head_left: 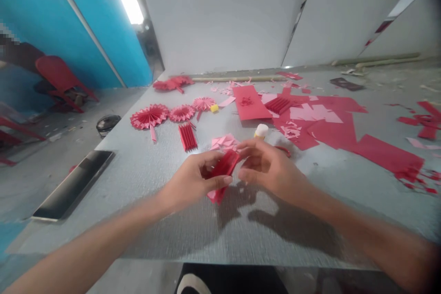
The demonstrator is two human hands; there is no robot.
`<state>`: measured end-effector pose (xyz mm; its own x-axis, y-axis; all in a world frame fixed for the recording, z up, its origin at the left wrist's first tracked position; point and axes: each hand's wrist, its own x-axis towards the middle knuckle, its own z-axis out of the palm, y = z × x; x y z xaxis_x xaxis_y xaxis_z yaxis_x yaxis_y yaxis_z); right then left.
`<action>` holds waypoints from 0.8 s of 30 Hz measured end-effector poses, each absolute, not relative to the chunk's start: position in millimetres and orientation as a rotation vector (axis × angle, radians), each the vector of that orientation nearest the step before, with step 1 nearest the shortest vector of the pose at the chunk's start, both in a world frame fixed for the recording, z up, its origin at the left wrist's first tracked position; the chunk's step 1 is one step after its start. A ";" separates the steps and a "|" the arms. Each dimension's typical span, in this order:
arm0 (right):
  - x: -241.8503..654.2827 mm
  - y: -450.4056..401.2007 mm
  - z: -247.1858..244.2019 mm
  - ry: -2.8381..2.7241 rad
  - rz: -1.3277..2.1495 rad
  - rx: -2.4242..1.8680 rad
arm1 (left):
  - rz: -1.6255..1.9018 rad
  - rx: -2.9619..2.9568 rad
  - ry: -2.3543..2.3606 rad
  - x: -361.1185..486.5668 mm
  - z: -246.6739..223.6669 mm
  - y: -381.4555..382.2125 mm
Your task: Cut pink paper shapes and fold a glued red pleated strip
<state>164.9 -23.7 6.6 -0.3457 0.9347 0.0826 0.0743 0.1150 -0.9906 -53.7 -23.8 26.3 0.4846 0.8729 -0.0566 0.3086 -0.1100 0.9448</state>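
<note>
My left hand (pixel 196 177) is closed on a strip of pleated red paper (pixel 225 164), its thumb lying across the front of the folds. Pink paper shows at the strip's lower end. My right hand (pixel 270 165) is at the strip's upper right end with fingers curved and apart; whether a fingertip touches the paper I cannot tell. Just behind the held strip lie folded pink paper pieces (pixel 223 141). A bottle with a white cap (pixel 262 130) stands behind my right hand. Another pleated red paper piece (pixel 188 137) rests on the table to the left.
Round pleated paper fans (pixel 149 116) lie at the back left, near a small yellow object (pixel 214 108). Red paper sheets (pixel 330 126) and scraps cover the back right. A dark, flat, phone-like object (pixel 74 186) sits at the table's left edge. Red chairs (pixel 64 76) stand beyond.
</note>
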 end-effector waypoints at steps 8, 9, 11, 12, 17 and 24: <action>156.0 -28.1 0.7 -1.574 1.395 -0.986 | 0.685 1.562 0.990 -51.6 26.9 -25.3; 155.8 -27.9 0.4 -1.574 1.380 -0.996 | 0.676 1.550 0.987 -51.3 27.0 -25.5; 155.7 -27.6 0.0 -1.586 1.340 -1.018 | 0.670 1.541 0.983 -51.0 26.4 -25.5; 155.7 -27.6 -0.3 -1.594 1.322 -1.027 | 0.671 1.541 0.980 -51.0 25.8 -25.4; 156.1 -28.6 0.1 -1.567 1.358 -1.038 | 0.685 1.500 0.948 -51.3 22.8 -24.6; 157.3 -28.6 2.9 -1.545 1.385 -1.028 | 0.721 1.422 0.898 -51.4 18.7 -23.8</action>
<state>157.3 -28.6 2.9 -0.3466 0.9369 0.0450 0.0573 0.0691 -0.9960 -51.4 -23.8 18.7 0.5026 0.8599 -0.0894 0.0980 0.0461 0.9941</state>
